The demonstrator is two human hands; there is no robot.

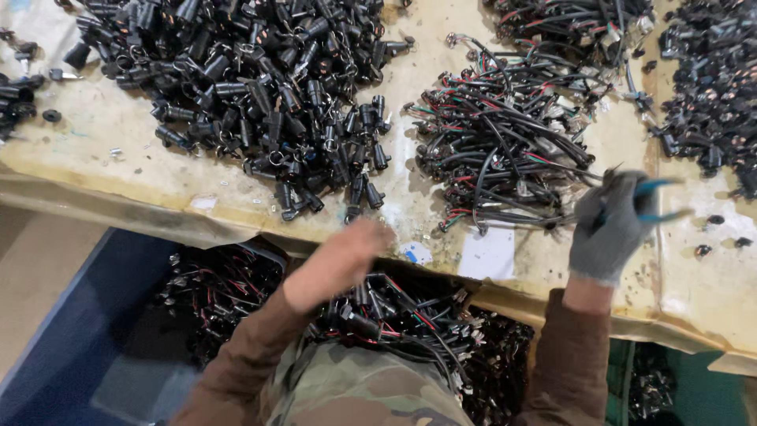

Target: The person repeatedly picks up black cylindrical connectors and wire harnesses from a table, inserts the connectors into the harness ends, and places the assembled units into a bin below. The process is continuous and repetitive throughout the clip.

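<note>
Bare left hand [347,252], motion-blurred, grip state unreadable, sits at the near edge of the worn beige cardboard-covered table [142,158] below the big pile of black plastic cylindrical connectors [260,87]. Grey-gloved right hand [611,225] is clenched around blue-handled pliers [658,201] beside the bundle of black wire leads with red-green strands [505,150]. Both piles are large; finished wired pieces fill the dark bin [394,315] below the edge, so much seems left.

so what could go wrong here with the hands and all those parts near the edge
1. The bare left hand is motion-blurred at the table edge, right by the pile of black connectors; a sweep could knock some off.
2. The gloved right hand grips blue-handled pliers beside the tangled wire harnesses; the tip might snag or nick a wire.
</note>
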